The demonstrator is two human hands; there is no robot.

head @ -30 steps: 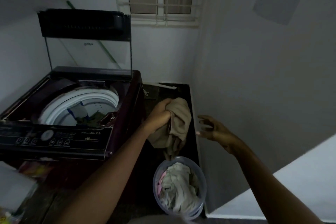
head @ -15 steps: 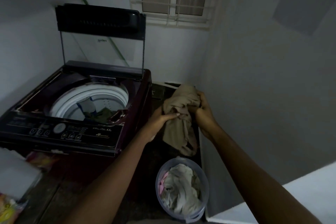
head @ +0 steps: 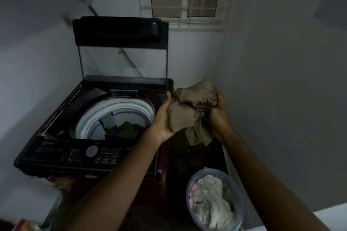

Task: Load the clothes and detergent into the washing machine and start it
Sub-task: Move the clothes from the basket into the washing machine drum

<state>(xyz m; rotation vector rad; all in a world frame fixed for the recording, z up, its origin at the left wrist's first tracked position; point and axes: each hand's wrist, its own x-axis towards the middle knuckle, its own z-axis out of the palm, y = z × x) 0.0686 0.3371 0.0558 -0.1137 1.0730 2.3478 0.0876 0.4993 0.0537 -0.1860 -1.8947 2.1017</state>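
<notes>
Both hands hold one bunched tan garment at centre-right of frame: left hand cupped under and against its left side, right hand closed round its right side. Garment hangs mostly vertical, loose tail pointing down.

Key relation: open drum of the top-load washing machine lies to the left of the bundle and a bit lower in frame; lid stands upright behind it. Left hand is nearer, touching or just beside the machine's right edge, can't tell which. So next move is prob. a carry leftward over the rim, then drop.

Counts: 1 machine, 1 garment in hand, 1 clear tub at lower right w/ a pale clothes pile (no. of pieces can't tell), some dark clothes already in drum. Detergent: none identifiable.
</notes>
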